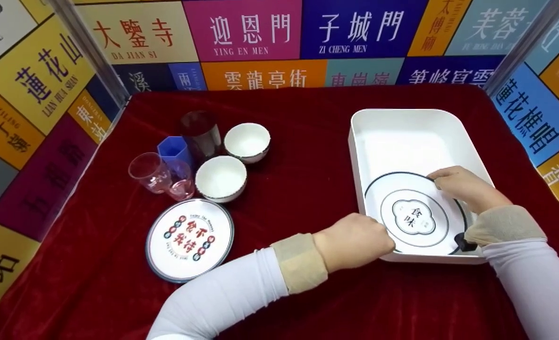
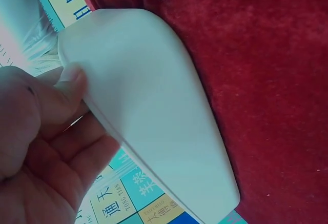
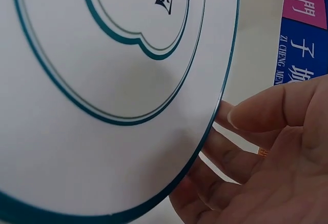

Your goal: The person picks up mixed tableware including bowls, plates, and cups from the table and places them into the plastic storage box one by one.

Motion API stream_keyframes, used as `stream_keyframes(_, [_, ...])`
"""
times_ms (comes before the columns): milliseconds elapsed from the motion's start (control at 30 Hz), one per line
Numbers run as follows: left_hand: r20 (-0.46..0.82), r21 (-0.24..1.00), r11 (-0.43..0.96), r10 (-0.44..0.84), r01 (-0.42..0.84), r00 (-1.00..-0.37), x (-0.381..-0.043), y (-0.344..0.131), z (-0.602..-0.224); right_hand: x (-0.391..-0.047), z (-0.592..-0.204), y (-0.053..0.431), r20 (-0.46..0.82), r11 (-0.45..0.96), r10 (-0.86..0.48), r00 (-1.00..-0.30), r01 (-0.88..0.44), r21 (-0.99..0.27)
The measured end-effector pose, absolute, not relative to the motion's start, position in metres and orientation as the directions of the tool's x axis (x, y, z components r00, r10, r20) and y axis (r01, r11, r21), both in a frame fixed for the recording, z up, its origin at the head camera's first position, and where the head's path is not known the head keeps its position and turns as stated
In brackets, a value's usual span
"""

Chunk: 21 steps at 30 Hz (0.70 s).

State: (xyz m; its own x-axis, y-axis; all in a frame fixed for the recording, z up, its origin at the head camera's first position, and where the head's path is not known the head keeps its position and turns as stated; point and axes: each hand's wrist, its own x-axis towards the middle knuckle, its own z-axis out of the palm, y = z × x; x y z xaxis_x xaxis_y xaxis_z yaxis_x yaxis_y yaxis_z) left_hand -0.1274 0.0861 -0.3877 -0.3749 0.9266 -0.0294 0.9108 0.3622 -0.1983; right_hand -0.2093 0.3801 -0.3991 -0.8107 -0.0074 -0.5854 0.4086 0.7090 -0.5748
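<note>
A large white plate (image 1: pixel 388 203) with dark rings and characters at its centre lies in the near part of a white rectangular bin (image 1: pixel 402 115). My left hand (image 1: pixel 357 241) grips the bin's near-left rim; in the left wrist view its thumb (image 2: pixel 72 80) presses the outer wall and its fingers go over the edge. At the plate's far-right rim is my right hand (image 1: pixel 470 186), holding it by the edge. The right wrist view shows the fingertips passing behind the plate's green-edged rim (image 3: pixel 207 131), thumb beside it. Whether the plate rests flat on the bin's floor is hidden.
On the red cloth, left, lie another round plate (image 1: pixel 190 255), two white bowls (image 1: pixel 220 179) (image 1: pixel 246 141), a dark cup (image 1: pixel 201 134), a blue hexagonal cup (image 1: pixel 173 148) and clear pinkish cups (image 1: pixel 149 172). Panels with characters (image 1: pixel 251 28) stand behind the table.
</note>
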Motion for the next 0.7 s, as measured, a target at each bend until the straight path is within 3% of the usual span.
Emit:
stream_keyframes(400, [-0.011,-0.217,0.367,0.926,0.904,-0.379,-0.128,0.084,-0.39,-0.21,-0.401,0.38,-0.543,0.753,-0.007,-0.84,0.352,-0.556])
stream_keyframes(700, [-0.028,-0.077,0.352,0.935,0.933,-0.355,-0.131,0.077,-0.389,-0.204,-0.392,0.377,-0.461,0.797,0.008,-0.887,0.284,-0.533])
